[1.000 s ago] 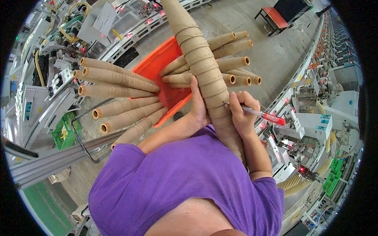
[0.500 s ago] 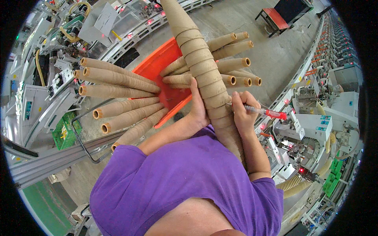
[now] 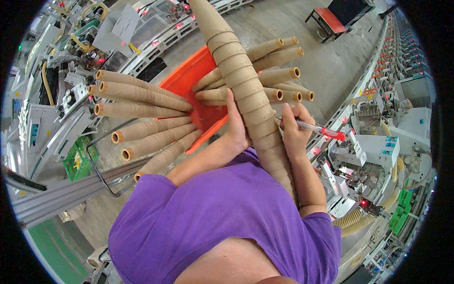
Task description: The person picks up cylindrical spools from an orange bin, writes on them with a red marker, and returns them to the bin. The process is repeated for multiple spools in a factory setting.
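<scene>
A long stack of nested brown paper cones [image 3: 250, 102] leans across the middle, its narrow end far and its wide end against my body. My left hand [image 3: 238, 125] wraps around the stack's left side, thumb lying along the cones. In my right hand [image 3: 296, 132], close to the stack's right side, is a pen [image 3: 326, 131] with a clear barrel and a red end pointing right. The pen's writing tip is hidden by my fingers. Small handwritten marks run along several cone rims.
Behind the stack stands an orange bin [image 3: 177, 78]. More cone stacks fan out of it, leftward [image 3: 146, 111] and rightward [image 3: 276, 75]. Machinery lines both sides, with a green crate [image 3: 78, 158] at left. A red-topped stool [image 3: 331, 21] stands on the far floor.
My right hand has shifted slightly, and the pen has tilted and moved a little away from the cone surface. The stack's upper part has swung slightly left; my left hand keeps its hold.
</scene>
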Demonstrator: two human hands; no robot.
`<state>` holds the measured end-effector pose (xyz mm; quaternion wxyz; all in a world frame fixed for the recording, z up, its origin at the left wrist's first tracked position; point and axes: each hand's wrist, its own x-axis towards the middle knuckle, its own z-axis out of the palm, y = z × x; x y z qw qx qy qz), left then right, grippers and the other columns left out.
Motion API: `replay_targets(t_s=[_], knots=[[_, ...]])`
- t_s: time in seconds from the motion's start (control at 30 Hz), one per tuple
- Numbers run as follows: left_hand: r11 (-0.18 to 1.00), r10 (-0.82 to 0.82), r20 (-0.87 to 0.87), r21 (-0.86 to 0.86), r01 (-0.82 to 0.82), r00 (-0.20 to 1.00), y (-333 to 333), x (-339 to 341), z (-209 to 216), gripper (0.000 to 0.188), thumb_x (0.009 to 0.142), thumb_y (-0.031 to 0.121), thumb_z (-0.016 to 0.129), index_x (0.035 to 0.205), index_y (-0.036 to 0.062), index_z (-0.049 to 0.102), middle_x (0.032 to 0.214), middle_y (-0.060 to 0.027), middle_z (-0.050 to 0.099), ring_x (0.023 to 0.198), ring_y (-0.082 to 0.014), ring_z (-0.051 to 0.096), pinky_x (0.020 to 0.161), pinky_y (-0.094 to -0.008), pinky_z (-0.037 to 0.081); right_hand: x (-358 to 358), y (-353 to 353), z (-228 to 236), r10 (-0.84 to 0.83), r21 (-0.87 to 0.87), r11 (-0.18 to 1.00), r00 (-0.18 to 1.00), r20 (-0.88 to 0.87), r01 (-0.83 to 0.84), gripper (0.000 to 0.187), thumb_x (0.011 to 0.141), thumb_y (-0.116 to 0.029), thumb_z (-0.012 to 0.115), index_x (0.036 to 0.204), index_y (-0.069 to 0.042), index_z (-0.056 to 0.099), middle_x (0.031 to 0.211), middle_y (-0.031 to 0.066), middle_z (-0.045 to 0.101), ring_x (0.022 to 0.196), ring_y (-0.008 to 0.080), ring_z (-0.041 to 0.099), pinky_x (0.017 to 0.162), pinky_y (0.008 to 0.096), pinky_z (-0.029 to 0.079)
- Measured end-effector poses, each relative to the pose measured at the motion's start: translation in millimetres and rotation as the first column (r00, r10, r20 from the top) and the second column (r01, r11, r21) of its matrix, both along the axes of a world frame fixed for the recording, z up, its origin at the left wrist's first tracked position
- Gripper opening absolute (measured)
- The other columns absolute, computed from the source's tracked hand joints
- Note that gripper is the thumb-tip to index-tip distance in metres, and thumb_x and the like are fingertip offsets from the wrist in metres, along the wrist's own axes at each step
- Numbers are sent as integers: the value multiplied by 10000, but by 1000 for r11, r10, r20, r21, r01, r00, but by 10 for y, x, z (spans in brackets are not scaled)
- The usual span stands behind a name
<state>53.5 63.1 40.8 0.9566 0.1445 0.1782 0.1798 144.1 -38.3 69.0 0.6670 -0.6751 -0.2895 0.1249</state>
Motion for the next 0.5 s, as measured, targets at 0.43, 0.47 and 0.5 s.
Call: replay_targets(t_s=[0.43,0.47,0.5], knots=[[999,38,30,-12,-38,999,259,10,133,937,809,852,194,1055,35,582,886,-187,656,793,-316,661,729,-455,569,-146,50,202,149,-102,987,925,351,-120,340,855,-3,646,597,-36,427,517,27,462,464,84,406,440,270,316],[999,37,37,-8,-36,999,263,-1,130,934,810,850,196,1052,35,582,885,-185,656,792,-316,661,728,-456,569,-153,56,205,163,-99,986,911,378,-135,352,862,22,633,602,-36,403,524,4,459,478,67,390,444,259,303],[999,43,33,-14,-43,999,268,-10,126,930,811,849,199,1053,37,582,883,-183,656,791,-316,661,727,-456,570,-160,61,209,160,-113,986,905,395,-125,338,852,5,646,597,-34,427,518,31,459,463,87,398,442,269,315]])
